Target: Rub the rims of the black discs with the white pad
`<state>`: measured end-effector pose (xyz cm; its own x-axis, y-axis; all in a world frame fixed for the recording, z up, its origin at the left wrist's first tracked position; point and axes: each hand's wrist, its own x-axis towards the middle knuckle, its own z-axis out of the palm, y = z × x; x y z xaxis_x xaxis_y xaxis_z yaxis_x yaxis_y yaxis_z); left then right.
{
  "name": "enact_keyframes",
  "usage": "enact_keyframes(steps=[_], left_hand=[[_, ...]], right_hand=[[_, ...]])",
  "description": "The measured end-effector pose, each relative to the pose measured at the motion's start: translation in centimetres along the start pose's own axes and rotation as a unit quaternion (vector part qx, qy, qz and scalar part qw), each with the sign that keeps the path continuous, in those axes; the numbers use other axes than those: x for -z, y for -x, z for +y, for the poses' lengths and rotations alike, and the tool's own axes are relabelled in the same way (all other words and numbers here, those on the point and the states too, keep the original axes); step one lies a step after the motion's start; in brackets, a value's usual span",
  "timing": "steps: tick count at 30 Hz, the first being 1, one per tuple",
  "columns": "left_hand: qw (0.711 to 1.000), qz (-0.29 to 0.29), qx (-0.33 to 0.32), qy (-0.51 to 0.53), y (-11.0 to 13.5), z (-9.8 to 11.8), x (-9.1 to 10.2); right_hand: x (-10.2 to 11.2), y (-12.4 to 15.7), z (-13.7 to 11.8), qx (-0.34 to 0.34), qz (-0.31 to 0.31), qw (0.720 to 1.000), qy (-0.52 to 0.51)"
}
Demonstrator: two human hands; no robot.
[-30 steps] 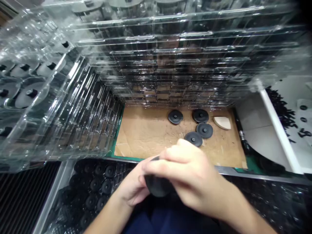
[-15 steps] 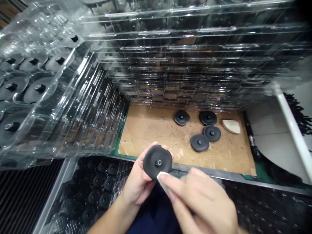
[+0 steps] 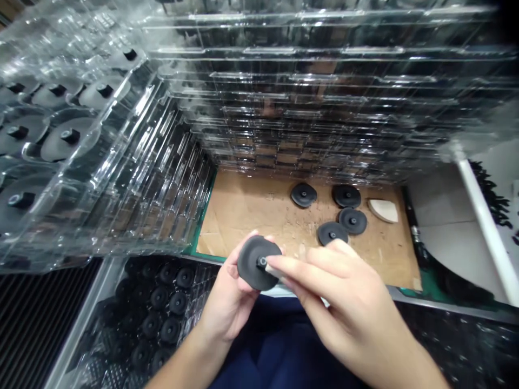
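While four black discs (image 3: 304, 195) lie loose on cardboard sheet (image 3: 251, 210), one cream wedge (image 3: 383, 210) near them, fifth disc (image 3: 250, 265) sits in left hand (image 3: 227, 297), at sheet's near edge, stem (image 3: 261, 261) facing up. Left fingers curl under it, gripping rim. Right hand (image 3: 348, 297) pinches one small pale piece (image 3: 275, 270), thumb and fingertips barely parted, right at stem. Half second ago, piece was at disc's lower rim.
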<state>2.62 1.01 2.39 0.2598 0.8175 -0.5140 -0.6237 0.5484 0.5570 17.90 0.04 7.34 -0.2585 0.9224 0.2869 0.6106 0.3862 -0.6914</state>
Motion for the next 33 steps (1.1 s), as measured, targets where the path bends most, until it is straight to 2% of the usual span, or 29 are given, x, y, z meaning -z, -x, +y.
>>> enact_keyframes(steps=[3, 8, 12, 14, 16, 18, 19, 20, 22, 23, 25, 27, 31, 33], left_hand=[[0.999, 0.005, -0.033, 0.000, -0.6, 0.7, -0.1], [0.999, 0.017, -0.035, 0.005, -1.3, 1.3, 0.4], [0.999, 0.026, -0.027, 0.017, -1.4, 1.2, 0.7], [1.000, 0.022, -0.015, 0.014, -1.3, 1.2, 0.5], [1.000, 0.019, -0.012, 0.004, -1.2, 1.1, 0.3], [1.000, 0.012, -0.016, -0.004, -1.0, 1.0, 0.1], [1.000, 0.008, -0.012, -0.008, -0.9, 1.0, 0.0], [1.000, 0.002, -0.005, -0.011, -0.8, 0.9, 0.0], [1.000, -0.009, 0.009, -0.015, -0.7, 1.0, 0.2], [1.000, -0.011, 0.014, -0.017, -0.7, 1.0, 0.4], [1.000, -0.006, 0.016, -0.019, -0.8, 1.2, 0.5], [1.000, -0.009, 0.025, -0.017, -0.8, 1.2, 0.3], [0.997, -0.054, 0.048, -0.015, -1.0, 1.3, -0.6], [0.996, -0.071, 0.040, -0.016, -1.1, 1.5, -0.4]], right_hand=[[-0.9, -0.1, 0.6, -0.022, 0.070, 0.995, -0.064], [-3.3, 2.7, 3.8, -0.167, 0.059, 0.978, -0.110], [-5.7, 5.3, 7.6, -0.197, 0.044, 0.975, -0.089], [-5.6, 5.0, 7.9, -0.204, 0.037, 0.975, -0.085], [-4.5, 3.5, 6.6, -0.216, 0.053, 0.972, -0.077], [-3.1, 1.3, 4.0, -0.202, 0.091, 0.973, -0.070], [-2.6, 0.2, 2.6, -0.158, 0.137, 0.975, -0.071], [-2.3, -0.7, 1.4, -0.096, 0.146, 0.982, -0.071], [-2.0, -1.8, -0.4, -0.002, 0.107, 0.992, -0.071], [-1.9, -2.1, -0.9, 0.016, 0.065, 0.995, -0.075], [-1.9, -2.3, -1.1, 0.005, -0.021, 0.996, -0.090], [-1.8, -2.5, -0.9, -0.021, -0.060, 0.995, -0.082], [-1.9, -2.8, -1.2, 0.005, 0.038, 0.999, -0.032], [-1.6, -2.3, -1.3, 0.029, 0.022, 0.997, -0.062]])
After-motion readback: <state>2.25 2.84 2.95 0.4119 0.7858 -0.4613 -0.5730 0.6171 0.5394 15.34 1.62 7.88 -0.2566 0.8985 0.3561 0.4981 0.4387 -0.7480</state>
